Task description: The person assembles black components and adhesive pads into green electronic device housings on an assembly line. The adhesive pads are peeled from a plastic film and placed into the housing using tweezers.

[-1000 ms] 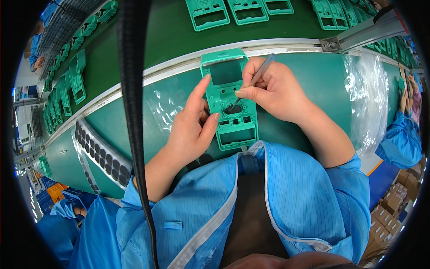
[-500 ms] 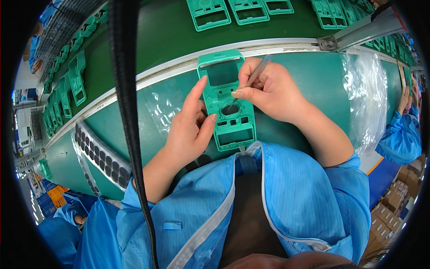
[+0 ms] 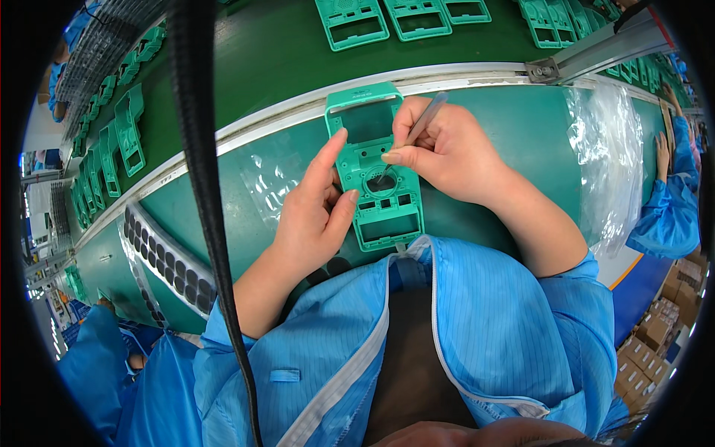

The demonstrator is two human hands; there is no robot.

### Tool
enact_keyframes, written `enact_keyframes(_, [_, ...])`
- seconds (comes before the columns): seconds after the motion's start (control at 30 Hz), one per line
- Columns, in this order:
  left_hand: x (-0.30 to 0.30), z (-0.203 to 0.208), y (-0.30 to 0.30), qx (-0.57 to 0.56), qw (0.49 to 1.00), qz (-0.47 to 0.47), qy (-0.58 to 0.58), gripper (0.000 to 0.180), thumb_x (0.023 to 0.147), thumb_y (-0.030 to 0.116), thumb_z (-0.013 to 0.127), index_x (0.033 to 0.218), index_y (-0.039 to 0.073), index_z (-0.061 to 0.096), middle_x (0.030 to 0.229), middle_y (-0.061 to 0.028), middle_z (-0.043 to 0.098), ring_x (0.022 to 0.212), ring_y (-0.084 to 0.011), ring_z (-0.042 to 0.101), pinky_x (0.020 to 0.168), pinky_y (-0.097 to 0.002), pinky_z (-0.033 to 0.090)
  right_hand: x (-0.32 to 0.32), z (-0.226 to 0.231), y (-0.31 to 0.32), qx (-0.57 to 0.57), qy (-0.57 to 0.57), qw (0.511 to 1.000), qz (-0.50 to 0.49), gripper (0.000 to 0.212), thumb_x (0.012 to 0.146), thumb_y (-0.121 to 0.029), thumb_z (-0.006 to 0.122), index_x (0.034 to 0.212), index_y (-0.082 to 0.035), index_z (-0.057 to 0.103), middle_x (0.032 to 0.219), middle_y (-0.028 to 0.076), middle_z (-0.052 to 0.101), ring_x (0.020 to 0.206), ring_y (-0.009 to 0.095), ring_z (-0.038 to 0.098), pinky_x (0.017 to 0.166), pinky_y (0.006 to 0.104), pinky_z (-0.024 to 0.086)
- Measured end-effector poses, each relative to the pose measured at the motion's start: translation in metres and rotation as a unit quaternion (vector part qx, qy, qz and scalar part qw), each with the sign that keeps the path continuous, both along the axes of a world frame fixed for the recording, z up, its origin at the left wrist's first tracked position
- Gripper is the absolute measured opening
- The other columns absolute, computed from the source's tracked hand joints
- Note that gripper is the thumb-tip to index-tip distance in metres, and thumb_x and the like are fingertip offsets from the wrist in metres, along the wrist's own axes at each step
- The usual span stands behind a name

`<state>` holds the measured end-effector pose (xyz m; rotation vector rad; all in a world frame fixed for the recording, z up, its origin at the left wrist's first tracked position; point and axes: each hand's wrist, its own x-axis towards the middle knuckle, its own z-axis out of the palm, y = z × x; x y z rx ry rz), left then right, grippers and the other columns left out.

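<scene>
A green plastic housing (image 3: pixel 408 186) with several rectangular cutouts lies lengthwise on the bench in front of me. My left hand (image 3: pixel 309 212) steadies its left edge, with the index finger along the side and the thumb near the round recess. In my right hand (image 3: pixel 450 153), slim grey tweezers (image 3: pixel 427 119) are pinched between thumb and fingers. They slant down to the left, and their tip reaches the ringed round recess (image 3: pixel 381 181) in the middle of the housing. The recess looks dark; whether a pad sits in it, I cannot tell.
A strip of black round pads (image 3: pixel 170 261) lies to the left. Clear plastic film (image 3: pixel 607 167) covers part of the bench at right. Beyond the metal rail (image 3: pixel 298 106), green housings (image 3: pixel 350 26) rest on a belt. A black cable (image 3: pixel 201 149) hangs in front. A co-worker's blue sleeve (image 3: pixel 663 220) is at right.
The housing and both my hands have shifted very slightly left, with the tweezer tip still at the recess. The co-worker at right has moved their arms; the person at lower left has shifted too.
</scene>
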<state>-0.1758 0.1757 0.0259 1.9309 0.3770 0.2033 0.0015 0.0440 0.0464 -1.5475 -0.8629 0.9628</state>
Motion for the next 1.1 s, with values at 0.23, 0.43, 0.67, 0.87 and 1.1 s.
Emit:
enact_keyframes(0.23, [-0.001, -0.003, 0.001, 0.016, 1.0, -0.007, 0.011, 0.046, 0.083, -0.002, 0.059, 0.128, 0.006, 0.052, 0.08, -0.0099, 0.057, 0.059, -0.0155, 0.053, 0.054, -0.0282, 0.043, 0.0, 0.001, 0.0, -0.002, -0.033, 0.999, 0.002, 0.014, 0.081, -0.004, 0.067, 0.08, -0.004, 0.053, 0.062, 0.001, 0.054, 0.056, 0.008, 0.049, 0.051, 0.0252, 0.039])
enact_keyframes(0.43, [0.003, 0.012, -0.003, 0.199, 0.98, -0.004, -0.015, 0.04, 0.077, -0.001, 0.065, 0.116, 0.006, 0.06, 0.076, -0.01, 0.053, 0.063, -0.0221, 0.053, 0.056, -0.0315, 0.044, 0.0, 0.0, 0.0, -0.002, -0.062, 0.998, -0.001, 0.016, 0.082, -0.004, 0.068, 0.079, -0.003, 0.052, 0.061, -0.003, 0.048, 0.053, 0.002, 0.043, 0.046, 0.0208, 0.032])
enact_keyframes(0.67, [-0.001, 0.011, -0.01, 0.334, 0.939, -0.057, -0.065, 0.028, 0.069, 0.007, 0.073, 0.096, 0.011, 0.07, 0.09, -0.0102, 0.055, 0.079, -0.027, 0.054, 0.065, -0.0353, 0.045, -0.001, 0.001, 0.001, 0.005, -0.064, 0.998, 0.0, 0.016, 0.082, -0.003, 0.067, 0.078, -0.004, 0.052, 0.059, -0.003, 0.047, 0.051, 0.002, 0.042, 0.045, 0.0216, 0.031])
enact_keyframes(0.87, [0.001, 0.01, -0.016, 0.43, 0.899, -0.021, -0.086, 0.022, 0.066, 0.011, 0.076, 0.088, 0.012, 0.07, 0.119, -0.0173, 0.05, 0.109, -0.0378, 0.044, 0.091, -0.0446, 0.038, 0.0, 0.002, 0.001, 0.002, -0.055, 0.998, 0.005, 0.017, 0.083, -0.004, 0.067, 0.078, -0.004, 0.05, 0.059, -0.003, 0.048, 0.051, 0.002, 0.042, 0.045, 0.0218, 0.031])
enact_keyframes(1.1, [0.004, 0.002, -0.015, 0.365, 0.927, -0.006, -0.087, 0.055, 0.062, 0.011, 0.08, 0.112, 0.009, 0.058, 0.124, -0.0173, 0.046, 0.113, -0.0392, 0.044, 0.092, -0.0465, 0.038, 0.014, -0.007, -0.004, 0.025, 0.061, 0.998, 0.008, 0.018, 0.082, -0.003, 0.068, 0.083, -0.005, 0.05, 0.066, 0.0, 0.056, 0.062, 0.006, 0.055, 0.055, 0.0224, 0.043])
